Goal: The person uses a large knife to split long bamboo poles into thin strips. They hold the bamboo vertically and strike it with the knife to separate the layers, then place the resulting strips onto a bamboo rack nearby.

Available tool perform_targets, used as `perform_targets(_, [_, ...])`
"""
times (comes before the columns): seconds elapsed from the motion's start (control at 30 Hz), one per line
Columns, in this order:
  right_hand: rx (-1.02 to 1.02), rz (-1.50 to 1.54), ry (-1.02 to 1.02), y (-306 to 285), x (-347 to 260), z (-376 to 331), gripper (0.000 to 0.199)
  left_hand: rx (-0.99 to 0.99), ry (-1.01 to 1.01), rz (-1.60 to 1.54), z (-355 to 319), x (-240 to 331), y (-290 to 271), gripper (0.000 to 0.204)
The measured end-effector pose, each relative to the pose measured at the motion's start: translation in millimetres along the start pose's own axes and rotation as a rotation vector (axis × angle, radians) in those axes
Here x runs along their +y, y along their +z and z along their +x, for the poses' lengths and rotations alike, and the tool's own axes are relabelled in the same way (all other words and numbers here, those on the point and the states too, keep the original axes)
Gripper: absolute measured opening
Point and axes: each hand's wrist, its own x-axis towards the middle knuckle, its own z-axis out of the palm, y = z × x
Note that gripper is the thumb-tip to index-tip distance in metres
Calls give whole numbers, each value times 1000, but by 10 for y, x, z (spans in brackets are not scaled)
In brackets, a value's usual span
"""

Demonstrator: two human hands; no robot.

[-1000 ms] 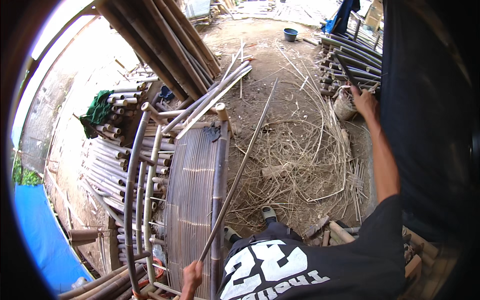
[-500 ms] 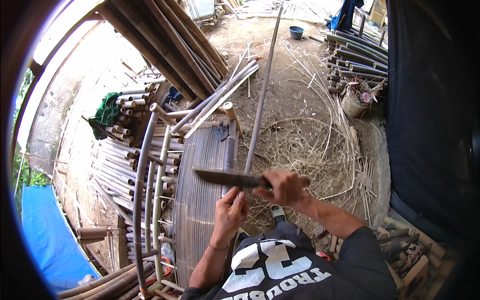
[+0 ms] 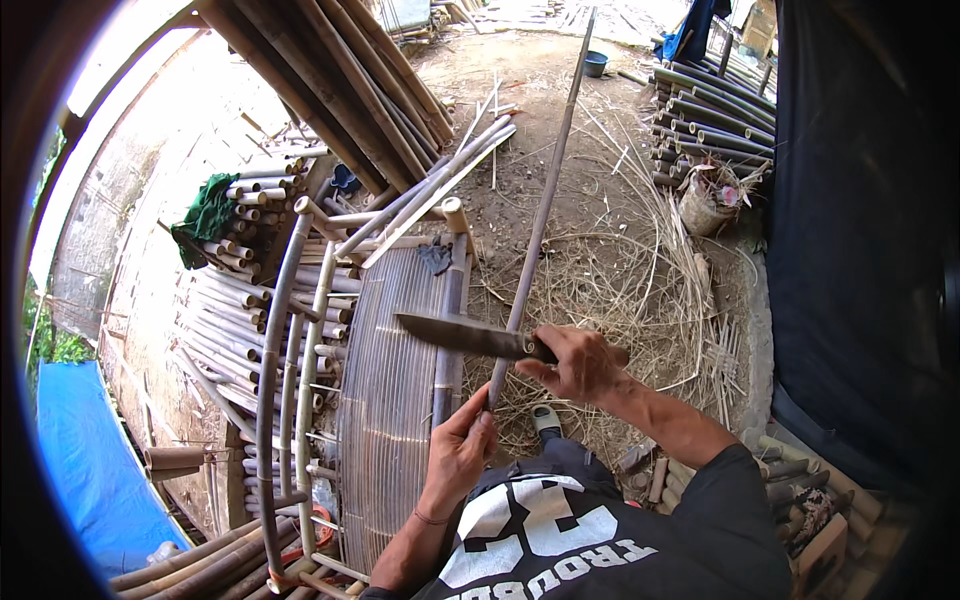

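Observation:
A long dark bamboo strip (image 3: 549, 185) runs from my lap far out over the yard. My left hand (image 3: 460, 450) pinches its near end between thumb and fingers, low in front of me. In my right hand (image 3: 578, 364) is the handle of a big knife (image 3: 462, 335) with a broad dark blade. The blade points left and lies across the strip, a little beyond my left fingers. Whether its edge touches the strip I cannot tell. Just left of both hands is a slatted bamboo bench (image 3: 395, 400), beneath the knife's tip.
A grey rag (image 3: 435, 258) and split bamboo lengths (image 3: 430, 190) lie at the bench's far end. Pale shavings (image 3: 620, 290) litter the ground ahead. Bamboo poles are stacked at left (image 3: 225, 325) and far right (image 3: 715, 120). A dark sheet (image 3: 860, 250) hangs at right.
The strip's far end has swung right, and more of its near end shows above my left hand. My right hand and the knife have shifted slightly right, with the blade now tilted down to the right.

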Motion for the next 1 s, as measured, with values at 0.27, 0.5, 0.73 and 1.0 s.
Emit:
perform_targets(0.27, [98, -170, 312, -626, 732, 414, 66, -47, -15, 100, -529, -81, -132, 41])
perform_targets(0.5, [197, -244, 371, -1085, 1134, 540, 69, -15, -121, 260, -1050, -320, -551, 43])
perform_targets(0.73, [177, -199, 265, -1004, 919, 564, 56, 103, -83, 125, -1228, -543, -775, 39])
perform_targets(1.0, [261, -206, 595, -1513, 1831, 819, 67, 104, 63, 260, -1424, -675, -898, 30])
